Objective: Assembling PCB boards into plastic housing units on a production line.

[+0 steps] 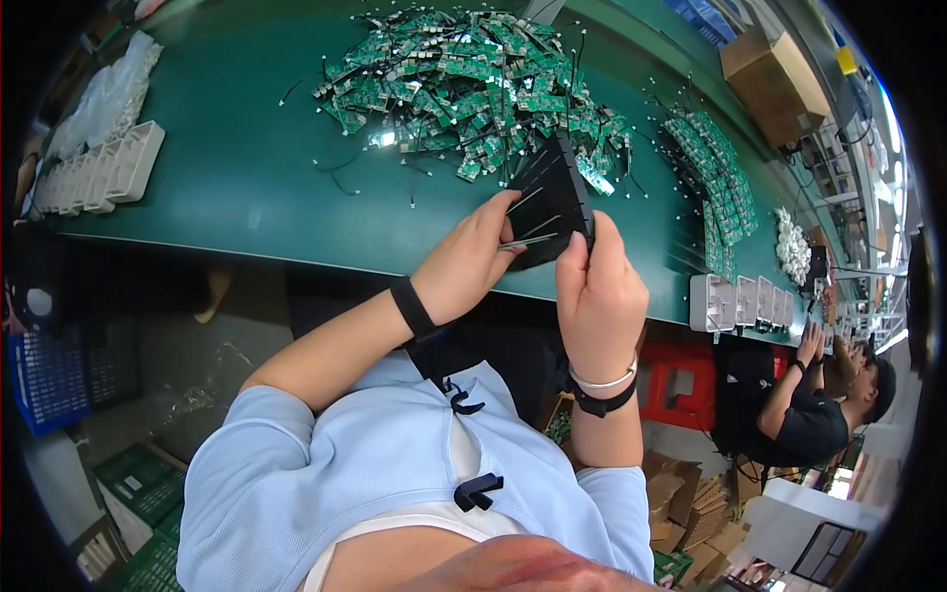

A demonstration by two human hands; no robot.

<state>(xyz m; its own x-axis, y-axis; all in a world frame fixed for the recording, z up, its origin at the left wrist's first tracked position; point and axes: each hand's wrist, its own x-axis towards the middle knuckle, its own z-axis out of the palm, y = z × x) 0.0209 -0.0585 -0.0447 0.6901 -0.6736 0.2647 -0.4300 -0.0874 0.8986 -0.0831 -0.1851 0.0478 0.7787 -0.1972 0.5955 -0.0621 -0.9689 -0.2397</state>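
Observation:
A black slotted rack (555,192) with several thin, pale-edged strips standing in it is held tilted over the front edge of the green table. My right hand (604,291) grips the rack's near right corner, thumb on top and fingers along the side. At its left side my left hand (472,249) is closed, fingertips pinched on a thin strip (531,242) that reaches into the rack. What kind of strip it is cannot be made out. Just beyond the rack lies a big heap of small green circuit boards (464,84) with black wires and white connectors.
Rows of green boards (715,178) lie on the table (247,178) at right, near white plastic housings (735,301). More white housings (104,173) and plastic bags (109,94) are at far left. A cardboard box (774,84) stands back right. A co-worker (824,405) sits farther right, near a red stool (679,385).

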